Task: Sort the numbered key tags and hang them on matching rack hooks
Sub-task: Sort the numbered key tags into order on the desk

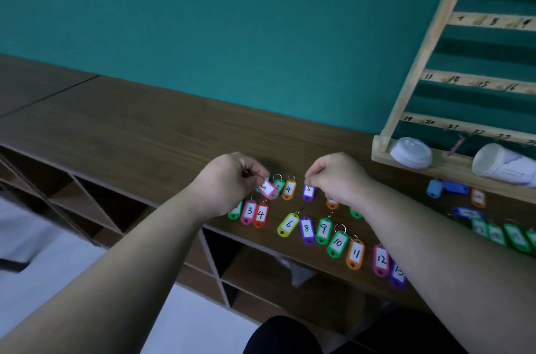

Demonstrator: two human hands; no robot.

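Several coloured key tags with handwritten numbers lie in rows on the brown wooden counter [130, 127]. My left hand [229, 179] pinches a pink tag [268, 189] by its ring, lifting it slightly over a green tag [279, 186] and beside an orange tag 4 [289, 189]. My right hand [336, 179] pinches the ring of a purple tag [308, 192]. A front row runs from pink tag 3 [249, 211] to green tag 10 [338, 243] and pink tag 12 [381, 260]. The wooden rack [417, 63] with numbered rails leans at the right.
Two clear plastic cups [412, 152] [504, 163] lie on the rack's base. Blue [448, 188], orange and green tags [516, 237] lie at the right under the rack. A teal wall rises behind the counter, and open cubby shelves [121, 208] sit below its front edge.
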